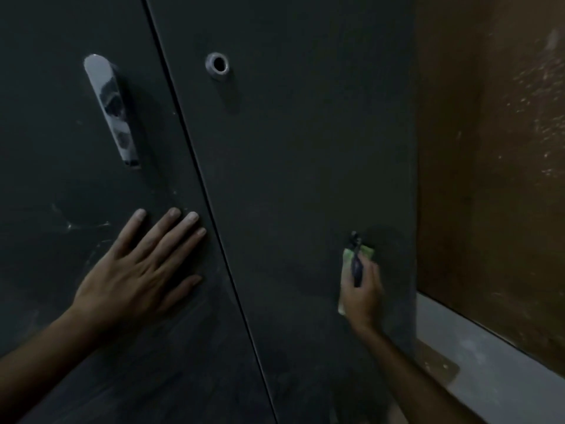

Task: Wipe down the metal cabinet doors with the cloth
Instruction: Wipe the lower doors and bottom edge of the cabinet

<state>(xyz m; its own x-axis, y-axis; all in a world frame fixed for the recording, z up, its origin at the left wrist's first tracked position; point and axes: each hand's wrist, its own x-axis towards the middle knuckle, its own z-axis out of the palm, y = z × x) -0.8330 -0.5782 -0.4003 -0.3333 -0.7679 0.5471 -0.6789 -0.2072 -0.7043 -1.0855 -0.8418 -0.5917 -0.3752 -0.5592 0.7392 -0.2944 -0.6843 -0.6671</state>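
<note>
Two dark grey metal cabinet doors fill the view, the left door [76, 194] and the right door [305, 163], meeting at one thin seam that slants from the top centre down to the lower middle. One long silver handle [111, 110] with worn dark patches is mounted on the left door. One round silver-rimmed keyhole [217, 65] sits near the top of the right door. Pale scuffs and dusty streaks mark the left door around and below the handle.

Two bare hands are visible. The left hand [137, 270] lies flat against the left door, fingers straight and spread, fingertips close to the seam, grasping nothing. The right hand [362, 290] presses one small pale green folded cloth [347, 261] against the lower part of the right door, near its right edge. The cloth shows only as a strip beyond the fingers and along the hand's left side; the rest is hidden under the palm. A thin dark object [356, 258] lies across the back of that hand; what it is cannot be told.

To the right stand a brown wall [495, 148] and a pale grey floor strip [474, 347].
</note>
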